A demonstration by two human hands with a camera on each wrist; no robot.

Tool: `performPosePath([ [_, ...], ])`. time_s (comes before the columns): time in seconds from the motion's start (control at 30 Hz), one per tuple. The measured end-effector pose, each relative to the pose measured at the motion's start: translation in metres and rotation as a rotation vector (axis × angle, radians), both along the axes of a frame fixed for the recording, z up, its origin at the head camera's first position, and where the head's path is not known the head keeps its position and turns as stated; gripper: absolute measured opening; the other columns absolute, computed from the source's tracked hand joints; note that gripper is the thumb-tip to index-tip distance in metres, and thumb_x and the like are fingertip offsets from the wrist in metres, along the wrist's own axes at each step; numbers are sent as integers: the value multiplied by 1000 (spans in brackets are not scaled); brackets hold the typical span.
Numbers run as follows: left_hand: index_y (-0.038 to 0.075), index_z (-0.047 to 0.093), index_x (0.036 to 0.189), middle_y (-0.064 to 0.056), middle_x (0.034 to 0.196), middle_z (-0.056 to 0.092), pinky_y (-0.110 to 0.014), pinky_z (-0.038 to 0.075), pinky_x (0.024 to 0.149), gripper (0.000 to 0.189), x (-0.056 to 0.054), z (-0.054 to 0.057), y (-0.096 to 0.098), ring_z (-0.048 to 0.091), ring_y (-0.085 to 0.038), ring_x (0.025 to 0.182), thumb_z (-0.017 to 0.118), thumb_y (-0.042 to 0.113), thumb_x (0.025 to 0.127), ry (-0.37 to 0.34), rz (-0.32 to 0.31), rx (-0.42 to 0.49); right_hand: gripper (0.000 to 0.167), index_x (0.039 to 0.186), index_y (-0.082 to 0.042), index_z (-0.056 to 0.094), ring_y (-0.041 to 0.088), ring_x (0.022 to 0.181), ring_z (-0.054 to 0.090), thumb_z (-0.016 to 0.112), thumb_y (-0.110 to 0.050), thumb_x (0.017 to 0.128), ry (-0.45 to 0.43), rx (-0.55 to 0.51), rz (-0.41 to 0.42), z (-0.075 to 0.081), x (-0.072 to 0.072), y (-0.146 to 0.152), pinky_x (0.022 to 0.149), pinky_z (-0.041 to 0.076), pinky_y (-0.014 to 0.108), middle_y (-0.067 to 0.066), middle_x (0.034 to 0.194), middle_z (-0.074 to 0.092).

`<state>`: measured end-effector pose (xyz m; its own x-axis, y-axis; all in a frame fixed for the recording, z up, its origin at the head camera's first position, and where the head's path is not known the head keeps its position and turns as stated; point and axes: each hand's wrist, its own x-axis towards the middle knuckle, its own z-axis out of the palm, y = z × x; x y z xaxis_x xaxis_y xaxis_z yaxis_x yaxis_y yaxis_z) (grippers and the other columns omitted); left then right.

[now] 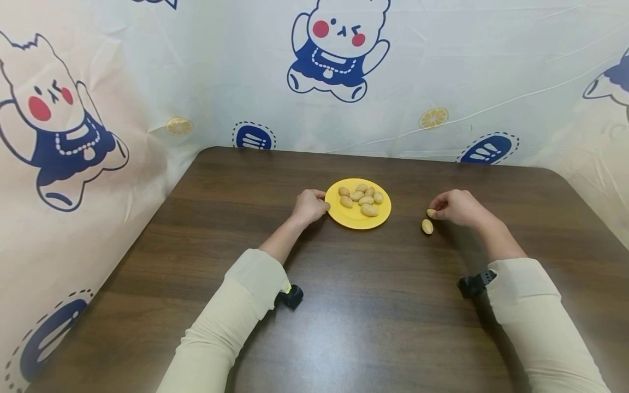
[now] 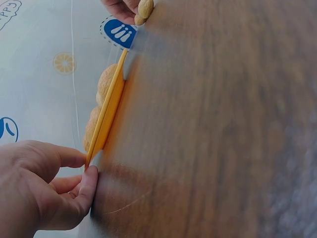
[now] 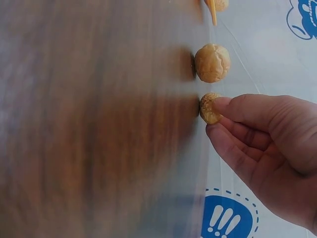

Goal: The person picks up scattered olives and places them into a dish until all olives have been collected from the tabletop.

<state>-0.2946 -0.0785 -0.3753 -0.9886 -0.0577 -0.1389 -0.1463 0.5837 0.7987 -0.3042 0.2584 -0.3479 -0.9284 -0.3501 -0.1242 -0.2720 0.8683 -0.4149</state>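
Observation:
A yellow plate [image 1: 350, 219] lies on the table, with several unshelled peanuts [image 1: 366, 201] on it. My left hand [image 1: 309, 206] pinches the plate's left rim between thumb and fingers; the left wrist view shows this grip from the side. Off to the right of the plate, my right hand [image 1: 459, 207] holds one peanut [image 3: 208, 111] between thumb and fingertips, low at the tabletop. Whether that peanut still touches the wood cannot be told. Just beside it, another loose peanut [image 1: 427, 227] rests on the table, apart from the fingers.
The dark wooden table [image 1: 344, 327] reaches back to a pale cloth [image 1: 236, 71] printed with cartoon figures, which hangs along its rear and sides. A small black camera [image 1: 293, 297] sits at the left wrist, and another black camera [image 1: 474, 285] at the right.

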Motion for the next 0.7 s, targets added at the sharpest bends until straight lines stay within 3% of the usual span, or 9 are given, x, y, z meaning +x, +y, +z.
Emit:
performPosePath([
  [0.4, 0, 61, 119, -8, 90, 64, -21, 43, 58, 34, 1, -1, 0, 56, -13, 72, 60, 7, 85, 5, 4, 7, 19, 98, 3, 66, 23, 79, 54, 65, -10, 85, -1, 2, -7, 2, 1, 0, 71, 45, 39, 9, 88, 65],
  [0.7, 0, 60, 120, -8, 92, 64, -21, 43, 59, 35, 0, 0, 1, 57, -14, 74, 60, 9, 86, -7, 7, 7, 16, 95, 2, 67, 22, 77, 55, 66, -9, 83, 49, -9, 11, 2, 1, -5, 70, 44, 38, 6, 83, 65],
])
